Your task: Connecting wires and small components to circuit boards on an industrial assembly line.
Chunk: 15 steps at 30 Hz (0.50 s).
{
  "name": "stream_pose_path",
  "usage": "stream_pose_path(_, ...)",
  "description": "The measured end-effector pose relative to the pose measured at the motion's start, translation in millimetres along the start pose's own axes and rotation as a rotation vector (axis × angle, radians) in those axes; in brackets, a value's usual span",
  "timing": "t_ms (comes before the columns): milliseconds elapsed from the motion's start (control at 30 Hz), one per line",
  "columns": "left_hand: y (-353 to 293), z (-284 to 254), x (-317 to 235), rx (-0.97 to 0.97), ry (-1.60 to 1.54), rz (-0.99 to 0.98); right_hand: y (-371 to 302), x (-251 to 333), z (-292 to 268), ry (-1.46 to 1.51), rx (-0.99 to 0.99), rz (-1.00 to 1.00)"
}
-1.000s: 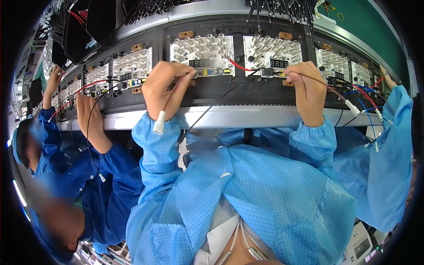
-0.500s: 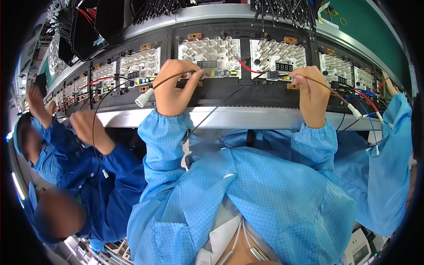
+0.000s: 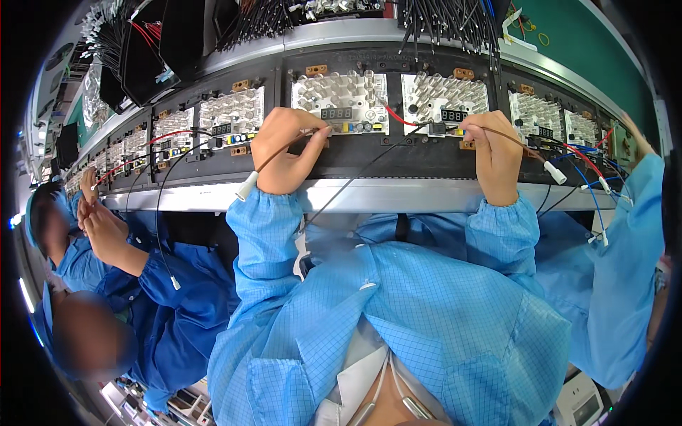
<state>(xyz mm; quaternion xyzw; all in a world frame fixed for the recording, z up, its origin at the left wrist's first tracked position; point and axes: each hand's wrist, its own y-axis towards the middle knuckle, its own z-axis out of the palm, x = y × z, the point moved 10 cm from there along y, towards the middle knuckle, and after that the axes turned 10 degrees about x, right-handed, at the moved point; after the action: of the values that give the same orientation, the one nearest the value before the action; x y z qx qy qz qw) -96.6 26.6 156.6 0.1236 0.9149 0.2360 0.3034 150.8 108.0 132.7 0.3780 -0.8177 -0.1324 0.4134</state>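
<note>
My left hand (image 3: 288, 153) is closed, thumb and finger pinching a brown wire (image 3: 275, 155) at the lower edge of a white circuit board (image 3: 307, 92). The wire's white connector (image 3: 246, 186) hangs beside my left wrist. My right hand (image 3: 497, 157) likewise pinches a second brown wire (image 3: 513, 137) at the lower right corner of another white board (image 3: 410, 86), and a white connector (image 3: 554, 172) ends that wire. Both boards carry clear round parts and a dark digit display (image 3: 455, 115). Fingertips hide the wire ends. A red wire (image 3: 398, 116) and a black wire (image 3: 362, 165) run near the right board.
More boards in black fixtures (image 3: 273, 85) line the long bench behind a metal rail (image 3: 391, 193). Bundles of black wires (image 3: 451, 28) hang at the back. Co-workers sit at both sides: hands (image 3: 106, 231) at left, a blue sleeve (image 3: 629, 277) at right.
The bench appears slightly lower in view. My hands keep their pinch on both brown wires, barely moved. The left co-worker's hands have moved left and lie close together.
</note>
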Motion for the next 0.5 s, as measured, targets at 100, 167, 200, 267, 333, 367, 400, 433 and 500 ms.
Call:
stream_pose_path(100,4,-10,-12,0.009,0.063,0.127,6,17,-3,-0.070,-0.015,-0.160)
stream_pose_path(167,-2,-8,-9,0.073,0.060,0.052,2,20,-3,-0.084,-0.008,-0.184)
stream_pose_path(200,-6,-10,-4,0.106,0.054,-0.021,0,20,-1,-0.096,0.013,-0.194)
stream_pose_path(267,-13,-28,3,0.067,0.088,-0.086,-3,22,0,-0.124,-0.004,-0.204)
stream_pose_path(333,-7,-60,-3,-0.075,0.088,-0.023,-1,22,2,-0.174,-0.001,-0.147)
stream_pose_path(367,2,-68,-4,-0.101,0.032,-0.076,-1,22,4,-0.170,0.020,-0.138)
stream_pose_path(400,16,-76,-8,-0.126,-0.025,-0.127,-3,23,5,-0.180,0.021,-0.141)
stream_pose_path(433,36,-78,-20,-0.159,-0.080,-0.106,-2,20,7,-0.207,0.035,-0.149)
stream_pose_path(500,75,-79,-35,-0.177,-0.183,-0.030,-2,20,11,-0.238,0.048,-0.129)
